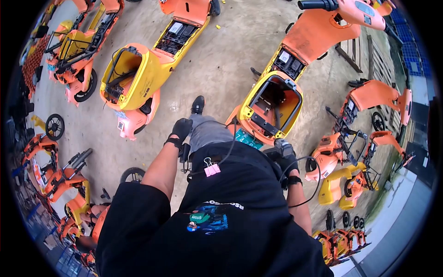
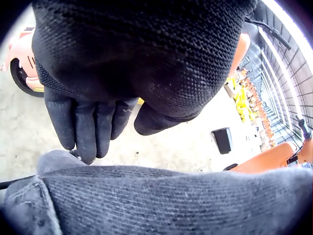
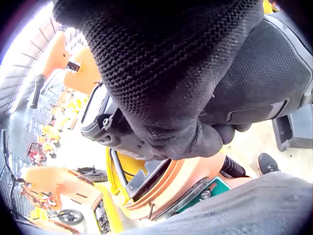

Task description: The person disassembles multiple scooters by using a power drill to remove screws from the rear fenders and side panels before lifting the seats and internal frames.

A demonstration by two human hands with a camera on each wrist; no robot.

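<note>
My right hand (image 1: 285, 159), in a black glove, is low by the right hip. It grips a black-and-grey power tool (image 3: 264, 68), whose fingers curl under the body in the right wrist view; its working tip is hidden. Just ahead stands an orange-and-yellow scooter (image 1: 295, 94) with its seat compartment uncovered and a green number plate (image 1: 248, 138) at its rear. My gloved left hand (image 1: 182, 128) hangs beside the left thigh, holding nothing. Its fingers (image 2: 85, 129) droop loosely over the grey trousers (image 2: 171, 196) in the left wrist view.
Another stripped scooter (image 1: 159, 74) stands ahead to the left. More orange scooter bodies (image 1: 69, 180) line the left side. Partly dismantled scooters (image 1: 330, 152) and a wooden pallet (image 1: 380, 60) are on the right. A black cable (image 1: 318, 177) loops near the right arm.
</note>
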